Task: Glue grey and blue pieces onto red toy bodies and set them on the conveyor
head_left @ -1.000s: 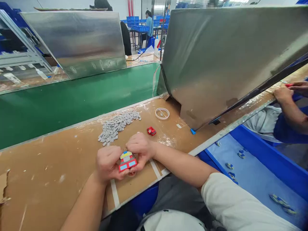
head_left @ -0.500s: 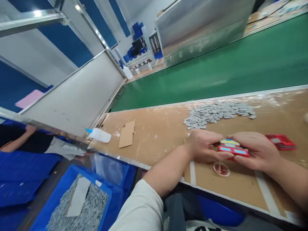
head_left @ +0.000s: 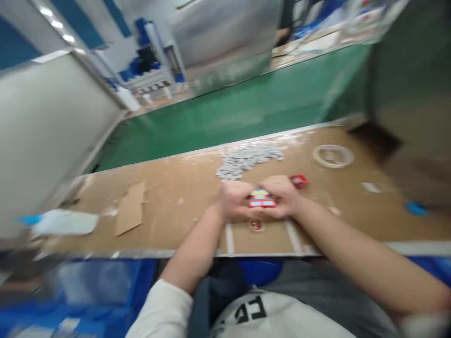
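Note:
Between my two hands is a small red plastic toy vehicle [head_left: 261, 202] with light-blue windows and a yellow and blue top. My left hand [head_left: 235, 199] grips its left end, and my right hand [head_left: 282, 196] grips its right end, thumbs on top. Just below it on the bench lies a small round dish [head_left: 256, 225] holding something reddish. Behind my hands a pile of small grey flat pieces [head_left: 246, 159] is spread out. Close past my right hand sits another red plastic piece [head_left: 299, 181], blurred.
A cardboard-covered bench [head_left: 176, 202] runs along a green conveyor belt [head_left: 232, 112]. To the left lie a white bottle with a blue tip [head_left: 65, 222] and a cardboard piece [head_left: 131, 209]. A tape roll [head_left: 333, 156] and a blue object [head_left: 416, 208] are at the right.
The camera view has swung to the right, so the bench's right side now shows and the bin of grey pieces has left view. Both hands still hold the toy vehicle.

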Tool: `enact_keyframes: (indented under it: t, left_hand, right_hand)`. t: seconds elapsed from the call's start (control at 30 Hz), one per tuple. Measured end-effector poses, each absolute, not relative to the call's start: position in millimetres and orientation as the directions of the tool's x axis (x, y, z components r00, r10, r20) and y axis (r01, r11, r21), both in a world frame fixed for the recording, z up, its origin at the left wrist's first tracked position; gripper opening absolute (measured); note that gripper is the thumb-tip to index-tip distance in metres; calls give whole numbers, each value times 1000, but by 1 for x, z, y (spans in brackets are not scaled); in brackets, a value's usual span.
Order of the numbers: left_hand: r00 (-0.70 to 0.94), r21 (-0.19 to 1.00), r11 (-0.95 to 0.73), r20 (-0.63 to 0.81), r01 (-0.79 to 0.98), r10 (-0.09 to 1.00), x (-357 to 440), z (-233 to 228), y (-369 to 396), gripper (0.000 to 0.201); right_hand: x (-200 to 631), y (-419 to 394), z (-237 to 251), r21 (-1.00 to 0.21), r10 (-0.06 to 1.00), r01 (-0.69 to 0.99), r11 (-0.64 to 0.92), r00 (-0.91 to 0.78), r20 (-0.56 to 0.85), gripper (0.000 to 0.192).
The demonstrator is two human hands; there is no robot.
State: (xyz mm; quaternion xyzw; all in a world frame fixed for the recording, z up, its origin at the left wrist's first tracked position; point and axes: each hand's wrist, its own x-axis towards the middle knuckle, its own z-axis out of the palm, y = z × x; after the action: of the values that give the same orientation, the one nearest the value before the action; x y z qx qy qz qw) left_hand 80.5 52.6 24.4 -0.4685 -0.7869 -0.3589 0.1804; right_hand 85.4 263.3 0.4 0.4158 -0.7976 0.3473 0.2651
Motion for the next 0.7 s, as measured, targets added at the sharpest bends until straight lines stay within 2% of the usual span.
enact_keyframes:
  t: [0.07,0.17,0.37,0.5,0.7]
  left_hand:
    - [-442,335,289,695,897,567,81,34,49,66]
    - [-369,258,269,734,928,570,77,44,44,58]
    - [-278,134,271,739,953,614,80,60,43,54]
    - [-256,98,273,730,957,634,81,64,43,53]
    - [-263,111,272,732,956,629,82,64,43,55]
  right_hand:
    - [82,258,9,-305,-561,-886,350,-458,690,64]
    - [70,257,13,-266,-671,-895,359,-445,593,64]
    - [70,259,22,-244,-764,-901,359,-434,478,58]
    - [72,258,25,-247,-790,-898,365,-439,428,60]
    - [71,258,21,-283,-755,-908,309,-415,507,59]
